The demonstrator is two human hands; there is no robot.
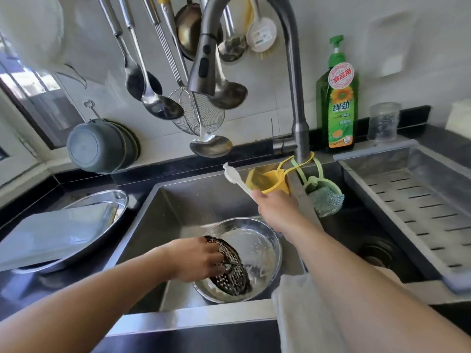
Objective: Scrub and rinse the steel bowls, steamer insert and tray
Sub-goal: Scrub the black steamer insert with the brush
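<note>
While the steamer insert [230, 266] is gripped tilted by the curled fingers of the left hand [197, 259] inside a steel bowl [265, 240] on the sink [178, 200] floor | a white brush [235, 178] is clasped by the right hand [276, 208] beside the yellow holder [270, 182] | a tray [56, 230] is seen on the left counter across another bowl [109, 197].

A home kitchen: a steel sink [178, 207] under a tall tap [293, 80], ladles [163, 105] hanging on the tiled wall, dish soap [337, 103] and a draining rack [418, 212] beside.
</note>
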